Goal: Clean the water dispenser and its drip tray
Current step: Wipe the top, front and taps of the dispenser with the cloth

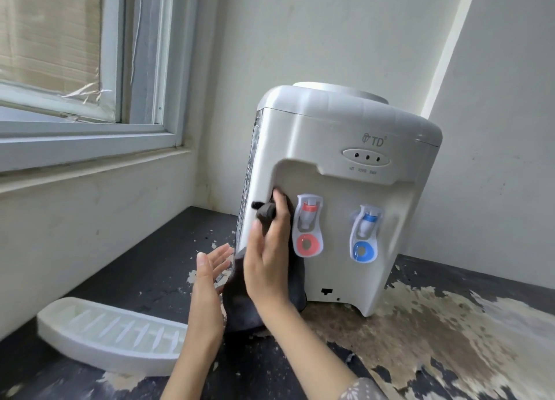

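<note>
A white tabletop water dispenser (339,147) stands on a dark worn table, with a red tap (309,224) and a blue tap (365,234) on its front. My right hand (267,258) presses a dark grey cloth (240,303) against the recessed front panel, just left of the red tap; the cloth hangs down to the table. Beside the dispenser's lower left side my left hand (210,267) is held flat with straight fingers, holding nothing. The white slotted drip tray (111,330) lies detached on the table at the lower left.
A window with a grey frame (90,129) and a white wall ledge run along the left. White walls close the corner behind the dispenser. The table's dark surface (435,324) is peeling in pale patches to the right and front.
</note>
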{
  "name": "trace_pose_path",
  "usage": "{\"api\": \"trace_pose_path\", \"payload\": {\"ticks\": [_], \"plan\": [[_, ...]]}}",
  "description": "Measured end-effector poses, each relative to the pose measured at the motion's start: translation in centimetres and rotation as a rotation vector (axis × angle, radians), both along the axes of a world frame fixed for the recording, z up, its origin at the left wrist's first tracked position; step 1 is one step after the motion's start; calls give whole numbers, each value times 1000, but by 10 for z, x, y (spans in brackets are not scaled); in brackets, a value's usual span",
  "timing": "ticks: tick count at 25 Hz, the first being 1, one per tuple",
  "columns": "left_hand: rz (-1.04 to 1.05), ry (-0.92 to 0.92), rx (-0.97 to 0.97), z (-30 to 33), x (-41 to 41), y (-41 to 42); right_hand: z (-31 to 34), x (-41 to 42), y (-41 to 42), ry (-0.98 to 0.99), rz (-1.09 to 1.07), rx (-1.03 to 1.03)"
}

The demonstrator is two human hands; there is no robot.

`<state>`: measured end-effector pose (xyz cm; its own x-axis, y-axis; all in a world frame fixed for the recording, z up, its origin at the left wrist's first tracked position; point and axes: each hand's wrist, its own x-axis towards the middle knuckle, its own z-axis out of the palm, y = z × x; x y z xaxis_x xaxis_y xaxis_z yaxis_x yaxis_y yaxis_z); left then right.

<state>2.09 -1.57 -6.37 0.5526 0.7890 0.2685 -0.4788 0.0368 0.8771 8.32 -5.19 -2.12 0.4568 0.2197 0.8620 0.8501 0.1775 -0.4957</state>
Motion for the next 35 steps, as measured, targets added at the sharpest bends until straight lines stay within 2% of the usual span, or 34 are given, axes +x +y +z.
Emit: {"api": "trace_pose_path", "payload": {"ticks": [2,6,9,12,14,18,20,23,26,29,31,32,35], "plan": [[16,-5,37,-9,-4,0,-23,22,-20,-231,-66,-215],[5,41,57,-4,0,1,-62,79,-58,-896,-434,-651],[11,49,75,-7,0,1,-71,105,-84,-1142,-434,-833],[13,67,81,-5,0,1,-68,113,-98,-1219,-451,-816],[19,67,84,-4,0,0,-62,110,-107,-1184,-452,-726],[9,77,93,-3,0,-1,-41,110,-97,-856,-611,-437],[10,86,99,-4,0,0,-39,111,-76,-743,-664,-390],[11,91,117,-6,1,0,-50,110,-63,-919,-677,-514],[11,89,129,-7,0,0,-64,114,-78,-1220,-389,-720],[10,90,136,-8,0,0,-58,113,-86,-1364,-237,-814],[9,87,133,-7,-1,-1,-55,108,-84,-1231,-209,-707],[10,85,134,-7,-1,-2,-55,99,-82,-1056,-189,-624],[12,76,120,-6,0,0,-53,52,-59,-297,-96,-328]]}}
